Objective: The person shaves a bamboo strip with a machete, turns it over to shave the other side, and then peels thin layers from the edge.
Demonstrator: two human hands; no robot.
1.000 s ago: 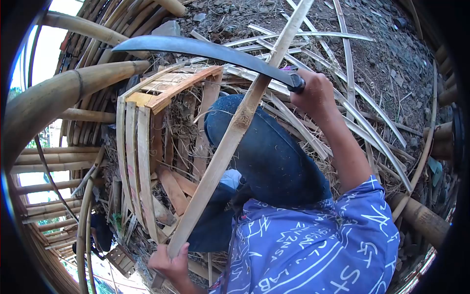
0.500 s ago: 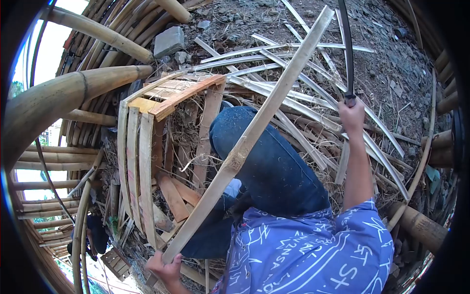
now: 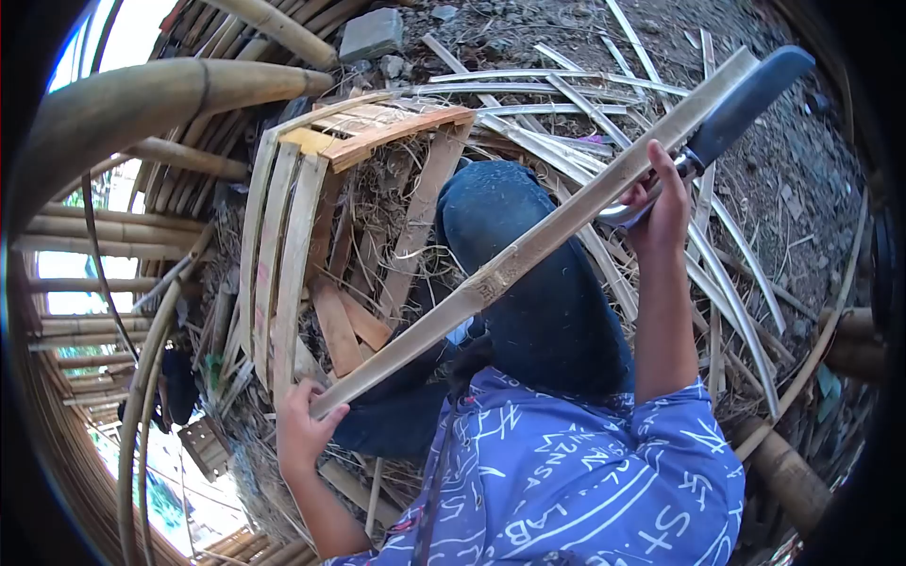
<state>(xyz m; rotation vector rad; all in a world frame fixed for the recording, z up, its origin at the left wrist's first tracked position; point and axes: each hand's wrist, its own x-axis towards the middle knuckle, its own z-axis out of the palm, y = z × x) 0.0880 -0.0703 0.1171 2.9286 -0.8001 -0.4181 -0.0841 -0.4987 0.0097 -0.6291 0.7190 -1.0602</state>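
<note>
A long split bamboo strip (image 3: 538, 243) lies diagonally across my raised knee, from lower left to upper right. My left hand (image 3: 307, 424) grips its lower end. Near the upper end, my right hand (image 3: 658, 203) holds the handle of a machete (image 3: 746, 108), its fingers also touching the strip. The broad dark blade points up and right, partly behind the strip's end. A slatted wooden crate (image 3: 300, 255) stands on its side left of my knee, with loose wood pieces and shavings in it.
Many pale bamboo strips (image 3: 741, 283) lie scattered on the ground beyond my knee. Thick bamboo poles (image 3: 189, 90) run along the left side. A grey block (image 3: 372, 36) lies at the top. At lower right is another thick pole (image 3: 788, 476).
My right hand has moved up against the strip, and the machete has turned from upright to slanting right. My left hand has come up slightly with the strip's lower end. The view has shifted.
</note>
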